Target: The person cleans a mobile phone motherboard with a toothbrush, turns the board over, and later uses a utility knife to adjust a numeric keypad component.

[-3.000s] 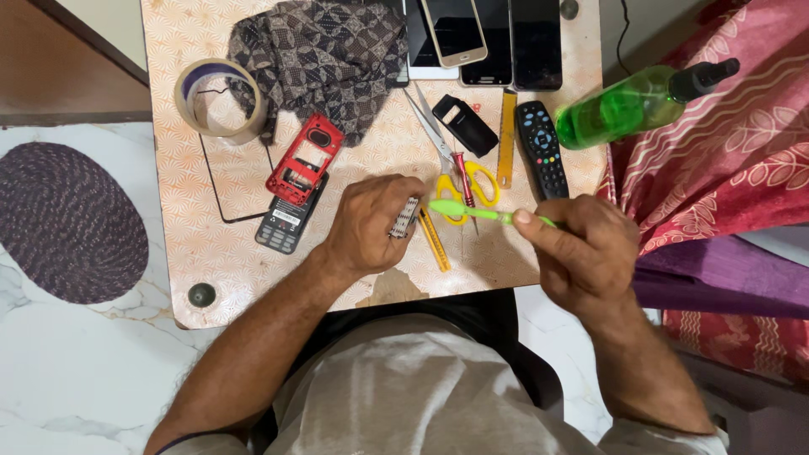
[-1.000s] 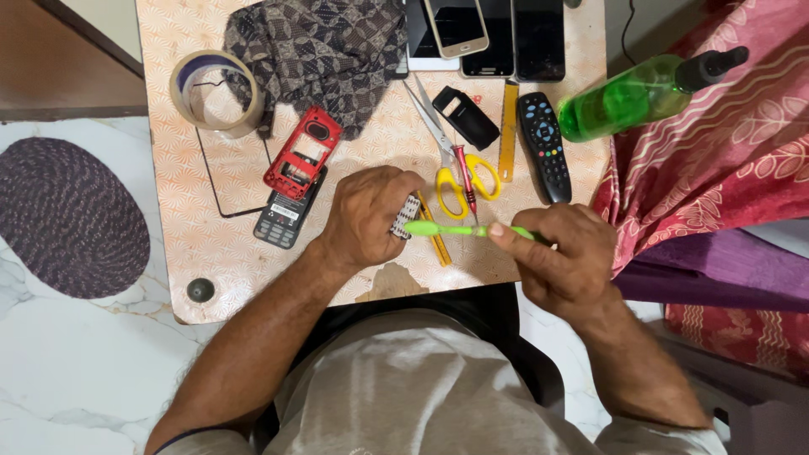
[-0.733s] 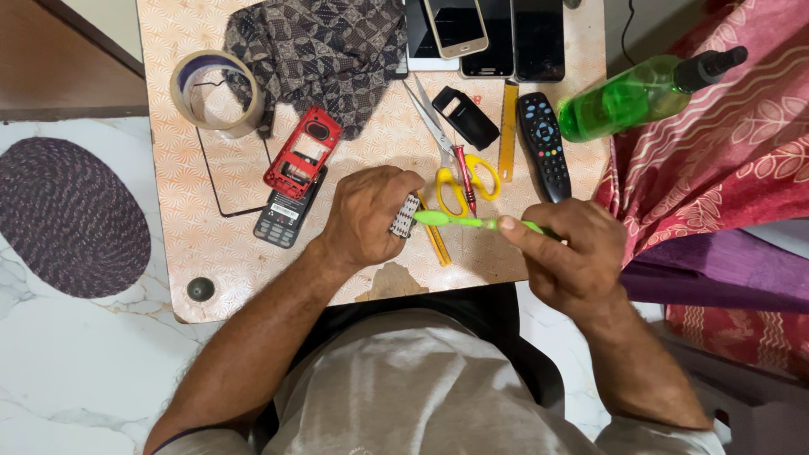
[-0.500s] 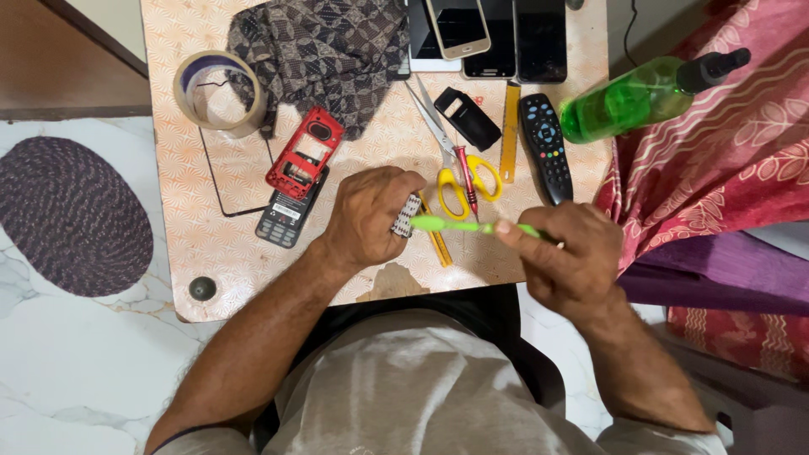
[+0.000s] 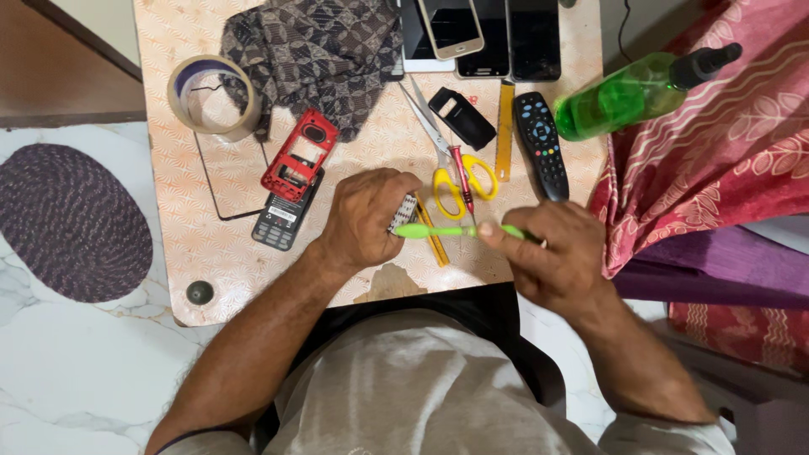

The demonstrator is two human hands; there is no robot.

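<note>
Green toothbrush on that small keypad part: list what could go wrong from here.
1. The left hand pinches the small keypad part above the table edge; a hard stroke of the green toothbrush in the right hand might flick it to the floor.
2. The yellow-handled scissors lie right under the brush; a hand could snag them.
3. The green spray bottle lies on the cloth by the table edge and might roll.

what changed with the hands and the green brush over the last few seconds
The right hand brought the green toothbrush in toward the left hand, so its head now lies against the small grey keypad part held there; three seconds ago the brush was tilted, with its head just short of the part. Nothing was picked up or let go. The scissors, remote, red phone frame and tape roll stayed put.
</note>
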